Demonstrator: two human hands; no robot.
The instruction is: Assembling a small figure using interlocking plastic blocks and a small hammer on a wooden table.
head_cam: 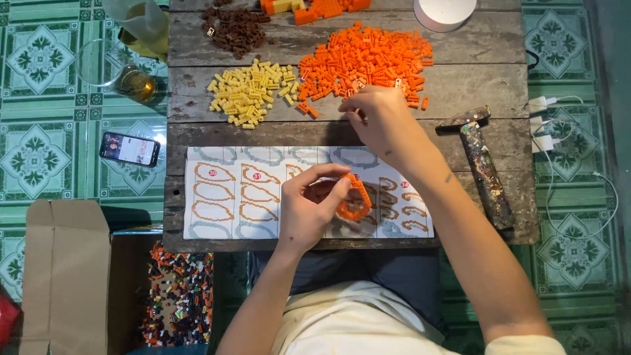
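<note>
My left hand pinches a small ring-shaped build of orange bricks over the printed instruction sheet on the wooden table. My right hand reaches forward to the near edge of the pile of loose orange bricks, fingers curled down at the bricks; whether it holds one cannot be seen. To the left of the orange pile lies a heap of pale yellow bricks, and behind that a heap of brown bricks.
A paint-stained hammer lies on the table's right side. A white round object sits at the back. On the tiled floor: a phone, a glass, white chargers with cables, and an open cardboard box of mixed bricks.
</note>
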